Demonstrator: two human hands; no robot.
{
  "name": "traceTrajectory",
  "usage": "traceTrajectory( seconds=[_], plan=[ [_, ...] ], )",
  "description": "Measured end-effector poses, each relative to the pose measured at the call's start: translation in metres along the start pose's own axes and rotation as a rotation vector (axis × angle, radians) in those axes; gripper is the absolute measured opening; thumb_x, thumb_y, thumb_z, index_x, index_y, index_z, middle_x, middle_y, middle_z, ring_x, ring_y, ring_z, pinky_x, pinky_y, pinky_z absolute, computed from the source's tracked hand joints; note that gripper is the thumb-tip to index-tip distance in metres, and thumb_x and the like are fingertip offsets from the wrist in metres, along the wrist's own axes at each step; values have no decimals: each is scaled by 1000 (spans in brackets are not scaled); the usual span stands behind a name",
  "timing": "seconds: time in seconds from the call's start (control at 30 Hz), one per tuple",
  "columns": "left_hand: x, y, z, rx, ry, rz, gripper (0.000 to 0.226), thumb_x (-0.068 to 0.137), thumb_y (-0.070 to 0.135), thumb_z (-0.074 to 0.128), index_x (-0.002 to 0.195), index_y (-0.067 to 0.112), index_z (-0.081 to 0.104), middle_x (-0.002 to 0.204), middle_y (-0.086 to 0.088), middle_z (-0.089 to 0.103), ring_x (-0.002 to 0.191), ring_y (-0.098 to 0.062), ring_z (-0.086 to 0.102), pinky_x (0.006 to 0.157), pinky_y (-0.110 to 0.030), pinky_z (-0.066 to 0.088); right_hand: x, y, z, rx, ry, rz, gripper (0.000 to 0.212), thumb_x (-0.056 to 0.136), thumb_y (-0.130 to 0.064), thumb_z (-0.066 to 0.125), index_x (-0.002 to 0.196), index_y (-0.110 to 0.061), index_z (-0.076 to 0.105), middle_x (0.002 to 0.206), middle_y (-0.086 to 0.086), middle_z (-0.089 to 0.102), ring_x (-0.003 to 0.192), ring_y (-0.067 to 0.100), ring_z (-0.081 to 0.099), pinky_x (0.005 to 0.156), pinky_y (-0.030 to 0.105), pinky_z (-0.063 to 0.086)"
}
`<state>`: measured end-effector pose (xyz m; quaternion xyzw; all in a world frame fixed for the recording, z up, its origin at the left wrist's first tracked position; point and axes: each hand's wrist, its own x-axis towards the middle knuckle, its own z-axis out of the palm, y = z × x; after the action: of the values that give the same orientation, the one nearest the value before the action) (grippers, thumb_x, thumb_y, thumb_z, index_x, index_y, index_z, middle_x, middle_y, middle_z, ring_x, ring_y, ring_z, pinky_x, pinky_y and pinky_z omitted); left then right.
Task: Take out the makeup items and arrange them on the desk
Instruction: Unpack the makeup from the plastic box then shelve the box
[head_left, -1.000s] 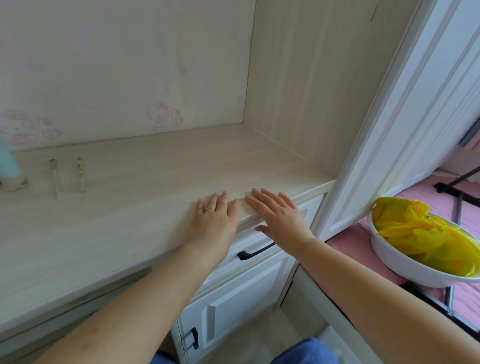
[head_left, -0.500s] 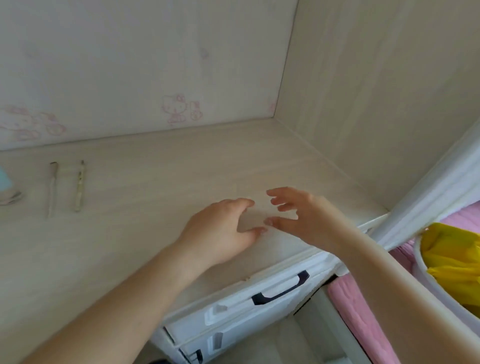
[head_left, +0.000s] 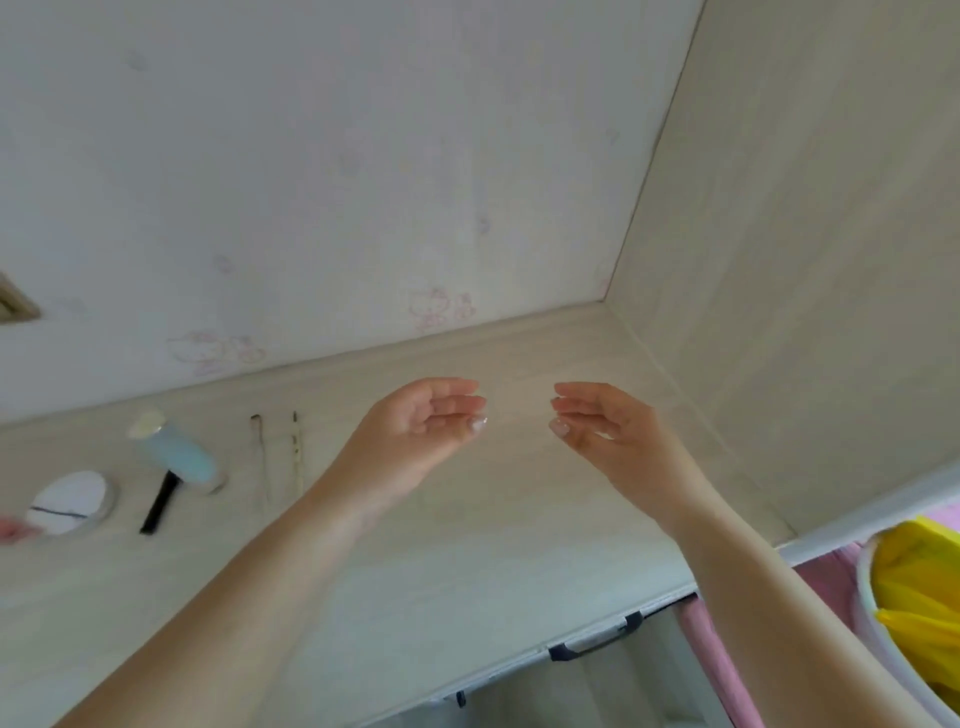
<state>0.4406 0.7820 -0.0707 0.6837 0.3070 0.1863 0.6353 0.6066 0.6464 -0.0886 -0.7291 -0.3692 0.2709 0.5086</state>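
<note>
Lengthwise, black stick (head_left: 160, 502) near-to-far.

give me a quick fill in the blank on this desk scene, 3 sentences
1. Both the left hand and the right hand hold ____.
2. The black stick lies beside the pale ____ bottle, which lies on its side.
3. The white tub at the right edge holds something ____ in colour.

Missing words: nothing; blue; yellow
</note>
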Motion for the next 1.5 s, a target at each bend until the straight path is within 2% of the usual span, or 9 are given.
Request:
traceTrajectory(
  seconds=[0.17,0.37,0.67,0.87,1.0,1.13,1.3,1.4,1.5],
  plan=[
    [-34,29,-25,-63,122,-34,25,86,4,62,102,25,64,102,4,73,95,-3,66,85,-20,50,-12,-44,19,101,-61,-71,33,82,-24,68,106,-43,55,109,-14,65,97,-3,64,84,17,48],
    [-85,50,-29,-109,390,-16,26,77,18,71,101,26,65,104,6,73,109,-14,63,95,-35,47,-12,-72,29,121,-302,-209,34,83,-22,67,107,-42,53,112,-13,62,98,-5,63,80,11,49],
    [-205,58,53,-179,797,26,41,57,44,72,97,34,69,108,8,72,111,-9,62,99,-38,45,-51,-93,-15,81,-690,-405,36,85,-12,65,115,-26,53,109,-8,61,95,2,62,83,10,48],
    [-281,58,109,-127,1055,-20,24,84,18,69,107,25,65,106,6,72,99,1,64,90,-23,48,-110,-92,-19,56,-927,-436,32,84,-22,67,106,-42,55,112,-16,63,101,-3,62,84,14,47],
    [-340,62,141,-140,1233,-19,24,87,8,63,109,18,64,105,4,70,90,6,64,79,-8,50,-160,-102,-3,33,-1100,-462,34,84,-24,67,114,-37,56,115,-17,61,102,-7,60,84,12,47],
    [-392,56,165,-157,1390,-56,20,85,13,65,101,26,64,103,7,71,91,4,65,80,-12,50,-209,-110,8,16,-1249,-487,37,83,-23,68,116,-35,57,115,-17,61,100,-7,61,88,13,46],
    [-445,53,198,-212,1540,-64,19,86,10,64,101,21,64,98,10,70,81,8,64,78,-13,47,-260,-114,17,10,-1372,-560,38,83,-21,69,118,-30,57,115,-17,61,100,-6,61,74,0,42],
    [-488,48,226,-214,1618,-74,20,86,8,63,101,21,63,99,6,70,81,7,63,78,-13,48,-304,-116,22,29,-1457,-587,39,84,-17,68,120,-25,57,116,-15,61,101,-3,61,75,1,44],
    [-531,49,256,-192,1687,-88,22,86,6,63,107,16,62,103,3,70,86,2,64,72,-9,48,-352,-115,24,53,-1529,-621,34,83,-18,68,110,-35,57,113,-18,61,101,-2,61,85,12,47]
  ],
)
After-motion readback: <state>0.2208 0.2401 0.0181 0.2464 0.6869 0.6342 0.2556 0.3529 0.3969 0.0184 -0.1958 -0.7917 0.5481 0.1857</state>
